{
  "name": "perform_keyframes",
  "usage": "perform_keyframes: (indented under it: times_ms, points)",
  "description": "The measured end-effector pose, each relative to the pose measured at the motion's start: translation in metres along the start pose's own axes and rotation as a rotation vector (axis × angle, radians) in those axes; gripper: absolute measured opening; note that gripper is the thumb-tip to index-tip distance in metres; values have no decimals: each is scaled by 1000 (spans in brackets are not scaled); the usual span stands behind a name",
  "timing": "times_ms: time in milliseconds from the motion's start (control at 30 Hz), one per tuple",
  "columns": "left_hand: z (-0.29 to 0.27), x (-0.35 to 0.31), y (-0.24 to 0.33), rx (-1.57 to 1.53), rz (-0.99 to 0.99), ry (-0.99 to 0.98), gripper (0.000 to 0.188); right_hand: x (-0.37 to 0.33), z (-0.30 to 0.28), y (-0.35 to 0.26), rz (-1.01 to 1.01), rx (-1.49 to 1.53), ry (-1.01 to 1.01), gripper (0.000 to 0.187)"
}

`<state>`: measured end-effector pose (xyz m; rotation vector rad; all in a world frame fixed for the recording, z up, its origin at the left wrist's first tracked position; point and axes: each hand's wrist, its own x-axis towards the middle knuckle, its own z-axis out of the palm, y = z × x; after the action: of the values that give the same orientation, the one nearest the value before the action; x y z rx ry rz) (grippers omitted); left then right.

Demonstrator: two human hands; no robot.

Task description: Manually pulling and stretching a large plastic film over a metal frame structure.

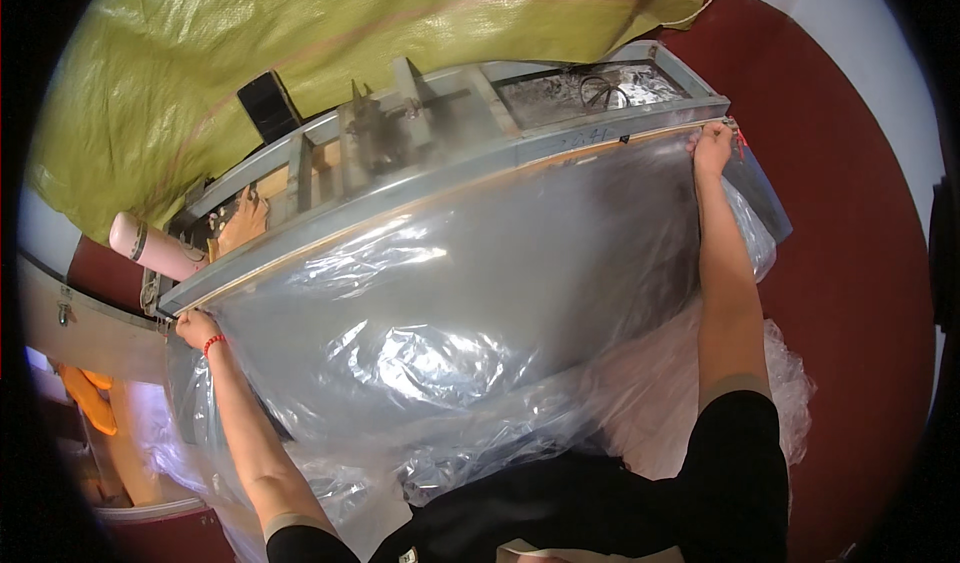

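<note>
Spanning the space between the person's body and a long frame, a clear plastic sheet [560, 233] lies in the middle of the view, its surface shiny with bright reflections and its lower part gathered in loose folds. Its far edge runs along a thin wooden strip [530, 171] on the near side of the grey metal frame [440, 181]. The left hand [195, 328] is at the left end of that edge, fingers curled tightly with the sheet pinched in them; a red bracelet [214, 344] circles the wrist. The right hand [712, 148] is at the opposite end, its fingers likewise closed on the sheet beside the frame's corner. Both arms reach well apart from black sleeves [735, 453], and more crumpled film [785, 393] bunches to the right of the right forearm. Crossbars divide the frame; its right-hand compartment contains a dark wire loop [603, 91] and silvery, wrinkled material. Near the left end a pink bottle [160, 248] lies tilted, and a dark phone [268, 108] rests by the far rail. Beyond the frame hangs a yellow-green tarp [400, 23], while a dark red floor [870, 233] stretches along the right.
</note>
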<state>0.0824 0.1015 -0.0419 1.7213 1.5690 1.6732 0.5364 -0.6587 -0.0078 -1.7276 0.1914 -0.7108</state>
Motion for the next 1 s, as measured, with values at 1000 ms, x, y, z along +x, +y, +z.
perform_keyframes:
  times_ms: [1000]
  points:
    - [-320, -53, 134, -579, 298, -1023, 15, -486, 111, -316, -1068, 522, -1042, 30]
